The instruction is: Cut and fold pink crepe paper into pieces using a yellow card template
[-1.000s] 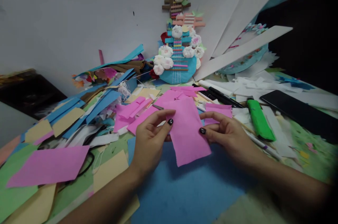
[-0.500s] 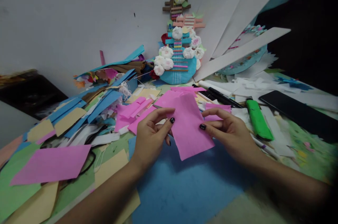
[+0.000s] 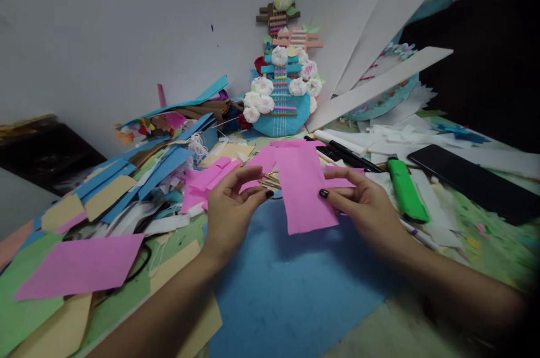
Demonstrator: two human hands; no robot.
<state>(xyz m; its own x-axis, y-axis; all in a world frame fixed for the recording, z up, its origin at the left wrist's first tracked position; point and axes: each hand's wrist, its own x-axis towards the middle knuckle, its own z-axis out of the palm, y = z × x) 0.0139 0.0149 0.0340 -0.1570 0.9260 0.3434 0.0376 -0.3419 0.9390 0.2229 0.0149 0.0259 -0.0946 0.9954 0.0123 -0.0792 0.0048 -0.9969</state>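
A pink sheet of crepe paper [image 3: 306,189] hangs upright above the blue sheet [image 3: 291,290]. My right hand [image 3: 358,200] pinches its right edge between thumb and fingers. To the left of the paper, my left hand [image 3: 234,206] is apart from it, thumb and forefinger spread with nothing seen between them. Just beyond those fingertips lies a gold-coloured looped item [image 3: 270,180], partly behind the pink sheet; its kind is unclear. More pink paper pieces [image 3: 211,175] are scattered behind my left hand.
A blue paper guitar [image 3: 287,113] with white paper flowers leans against the wall. On the right lie a green tube-like item [image 3: 407,189], a black phone [image 3: 472,183] and black pens [image 3: 350,155]. At left are another pink sheet [image 3: 80,265] and blue strips [image 3: 164,169].
My left hand has let go of the pink paper and moved slightly left. The sheet now hangs straighter from my right hand, and the gold item has come into sight.
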